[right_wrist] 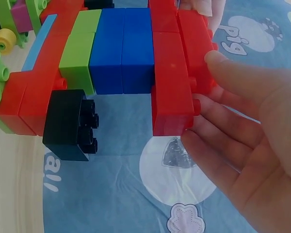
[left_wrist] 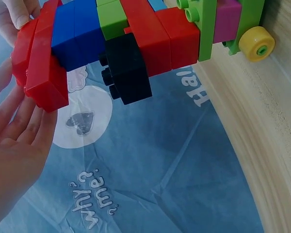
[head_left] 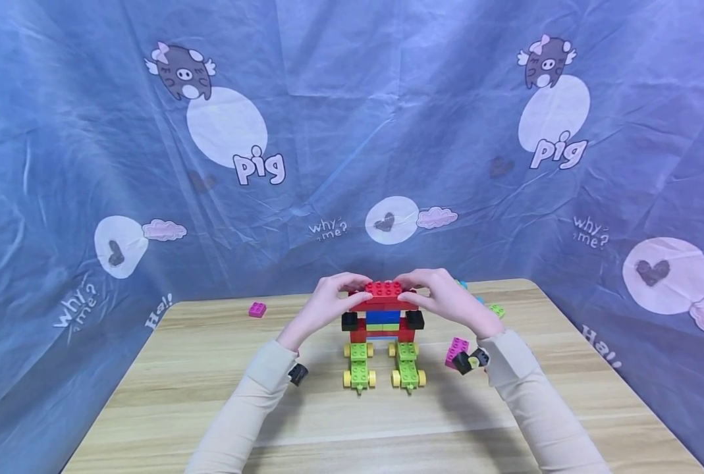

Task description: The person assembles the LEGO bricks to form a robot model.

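A toy-brick structure stands mid-table, and both hands are at its top. My left hand (head_left: 332,295) pinches the left end of the uppermost red brick (head_left: 383,289) between thumb and fingers. At the opposite end, my right hand (head_left: 443,296) grips that same brick. Beneath it lies a longer red layer (right_wrist: 172,87), then blue bricks (right_wrist: 121,51) and lime green ones (right_wrist: 77,56). Black bricks (head_left: 349,321) stick out on both sides above a lower red layer (left_wrist: 172,39). Lime wheeled bases (head_left: 359,374) with yellow wheels (left_wrist: 256,44) are at the bottom.
A small magenta brick (head_left: 257,309) lies at the back left. Another magenta brick (head_left: 455,349) is near the right wrist, partly behind the wrist camera (head_left: 470,361). Lime (head_left: 496,310) and blue pieces show behind the right arm. A blue printed cloth (head_left: 340,131) surrounds the wooden table (head_left: 197,368).
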A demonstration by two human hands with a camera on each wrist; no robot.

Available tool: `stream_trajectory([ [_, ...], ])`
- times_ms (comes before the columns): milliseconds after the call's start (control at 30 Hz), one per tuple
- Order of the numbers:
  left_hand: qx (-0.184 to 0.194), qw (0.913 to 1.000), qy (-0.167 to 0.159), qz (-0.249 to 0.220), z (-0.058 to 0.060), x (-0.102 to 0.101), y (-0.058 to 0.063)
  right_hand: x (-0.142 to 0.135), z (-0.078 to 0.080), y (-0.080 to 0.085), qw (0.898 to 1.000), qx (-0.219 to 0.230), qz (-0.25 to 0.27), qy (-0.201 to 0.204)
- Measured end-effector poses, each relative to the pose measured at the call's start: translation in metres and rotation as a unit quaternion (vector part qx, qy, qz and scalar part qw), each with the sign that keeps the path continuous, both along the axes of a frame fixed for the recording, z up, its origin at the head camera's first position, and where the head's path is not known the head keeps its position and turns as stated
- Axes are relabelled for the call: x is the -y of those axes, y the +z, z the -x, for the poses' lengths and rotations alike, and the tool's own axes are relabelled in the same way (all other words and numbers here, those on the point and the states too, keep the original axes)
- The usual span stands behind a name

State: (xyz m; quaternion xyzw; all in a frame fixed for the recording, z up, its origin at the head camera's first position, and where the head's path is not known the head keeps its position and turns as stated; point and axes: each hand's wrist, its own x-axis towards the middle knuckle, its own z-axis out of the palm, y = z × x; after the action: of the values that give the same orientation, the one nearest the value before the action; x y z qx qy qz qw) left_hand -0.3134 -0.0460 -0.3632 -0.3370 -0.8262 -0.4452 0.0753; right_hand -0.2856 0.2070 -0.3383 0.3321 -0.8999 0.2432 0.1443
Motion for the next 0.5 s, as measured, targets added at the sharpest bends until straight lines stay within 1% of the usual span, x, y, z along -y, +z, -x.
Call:
stream_trajectory([
  [200,0.006,0.9999,0.007,0.01,0.0005,0.0006,-0.0009,0.0003,0.0002,0.0002,1.0,-0.008,-0.005,0.004],
  [333,0.015,0.9999,-0.005,-0.001,0.0003,0.0007,-0.0001,0.0003,0.0002,-0.0002,1.0,-0.018,-0.007,0.006],
  [500,0.025,0.9995,-0.017,-0.012,-0.0002,0.0005,0.0018,0.0005,-0.0001,0.0009,1.0,-0.015,-0.008,0.003],
])
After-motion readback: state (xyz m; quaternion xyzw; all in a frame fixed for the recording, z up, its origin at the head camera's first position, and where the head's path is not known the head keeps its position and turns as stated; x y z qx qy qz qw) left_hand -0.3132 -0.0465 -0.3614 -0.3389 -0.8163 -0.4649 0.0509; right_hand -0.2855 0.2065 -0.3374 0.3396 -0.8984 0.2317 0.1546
